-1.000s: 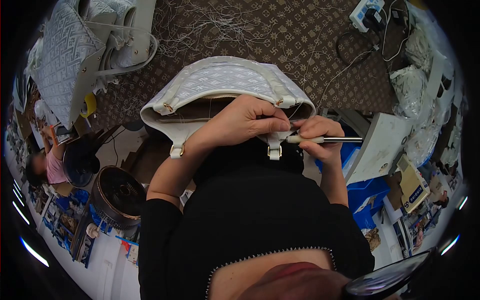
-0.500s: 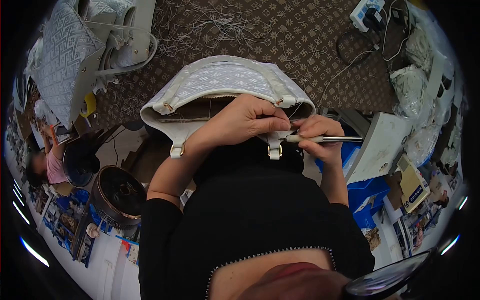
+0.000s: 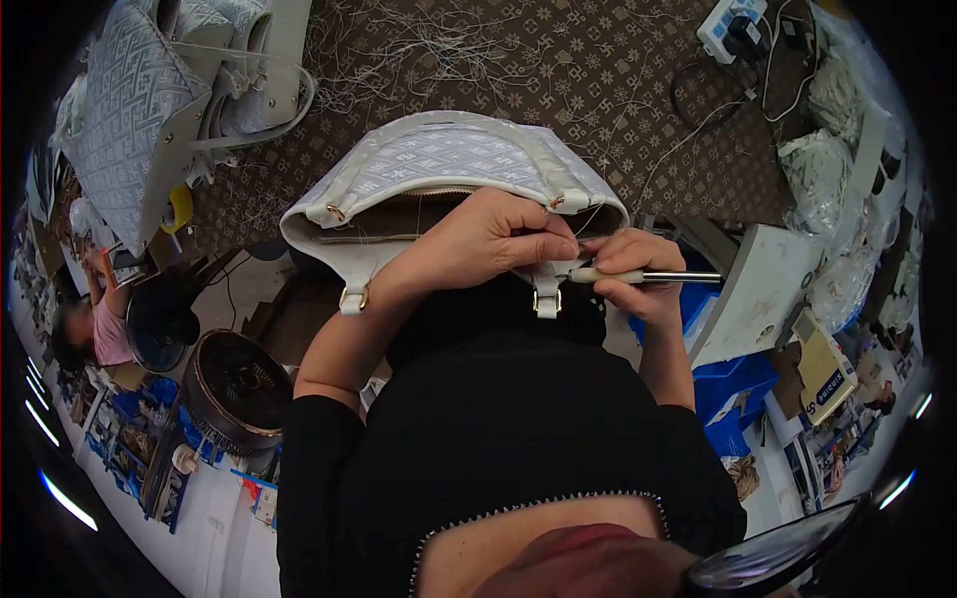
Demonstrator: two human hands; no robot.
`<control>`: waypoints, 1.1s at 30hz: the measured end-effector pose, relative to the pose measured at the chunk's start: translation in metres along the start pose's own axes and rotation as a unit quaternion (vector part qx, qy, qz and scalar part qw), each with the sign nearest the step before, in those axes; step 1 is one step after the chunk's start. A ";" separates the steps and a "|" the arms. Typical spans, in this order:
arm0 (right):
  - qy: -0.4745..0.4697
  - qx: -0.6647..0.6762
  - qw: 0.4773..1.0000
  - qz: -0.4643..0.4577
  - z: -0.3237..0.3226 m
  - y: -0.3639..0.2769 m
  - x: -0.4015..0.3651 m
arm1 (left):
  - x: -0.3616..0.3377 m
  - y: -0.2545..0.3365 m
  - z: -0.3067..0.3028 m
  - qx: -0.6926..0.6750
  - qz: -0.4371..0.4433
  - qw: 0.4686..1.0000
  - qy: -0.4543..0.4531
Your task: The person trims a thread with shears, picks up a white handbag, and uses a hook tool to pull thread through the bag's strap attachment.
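The white handbag (image 3: 439, 169) lies at the near edge of the brown patterned table (image 3: 598, 90), its mouth open toward the person. The left hand (image 3: 488, 244) is closed on the near rim of the bag, fingers curled over it. The right hand (image 3: 638, 274) is just beside it and grips a thin pen-like tool (image 3: 648, 277), whose tip touches the rim. Loose threads (image 3: 419, 45) lie behind the bag, and another bag (image 3: 130, 120) is far left
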State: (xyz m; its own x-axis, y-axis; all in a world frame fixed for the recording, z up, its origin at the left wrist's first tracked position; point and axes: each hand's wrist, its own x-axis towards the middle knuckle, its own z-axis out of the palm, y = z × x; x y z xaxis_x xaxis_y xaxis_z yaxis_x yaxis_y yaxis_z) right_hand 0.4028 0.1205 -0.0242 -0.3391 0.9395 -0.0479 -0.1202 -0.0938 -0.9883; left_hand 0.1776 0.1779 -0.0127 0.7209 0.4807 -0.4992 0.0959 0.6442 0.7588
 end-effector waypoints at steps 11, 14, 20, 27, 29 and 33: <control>0.064 0.115 0.991 0.000 0.001 0.004 -0.002 | -0.026 -0.009 0.005 0.279 0.126 0.928 0.214; 0.063 0.102 0.993 0.001 0.005 -0.002 0.001 | -0.040 -0.005 -0.001 0.278 0.095 0.945 0.141; 0.045 0.060 0.994 0.077 0.007 -0.011 0.005 | -0.042 -0.003 -0.003 0.355 0.141 0.921 0.071; 0.047 0.053 0.997 0.040 0.006 -0.003 0.004 | -0.037 -0.012 -0.003 0.386 0.169 0.904 0.074; 0.064 0.066 0.992 0.090 0.003 -0.005 0.002 | -0.036 -0.014 -0.002 0.392 0.184 0.897 0.082; 0.060 0.051 0.995 0.062 0.003 -0.004 0.002 | -0.035 -0.018 -0.002 0.414 0.202 0.882 0.099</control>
State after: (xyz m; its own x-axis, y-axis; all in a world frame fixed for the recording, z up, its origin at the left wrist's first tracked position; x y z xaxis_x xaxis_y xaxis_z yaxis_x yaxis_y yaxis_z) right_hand 0.3994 0.1217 -0.0195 -0.2444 0.9506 -0.1913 -0.1811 -0.2386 -0.9541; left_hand 0.1497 0.1510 -0.0094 0.6850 0.7186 -0.1197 0.3858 -0.2185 0.8963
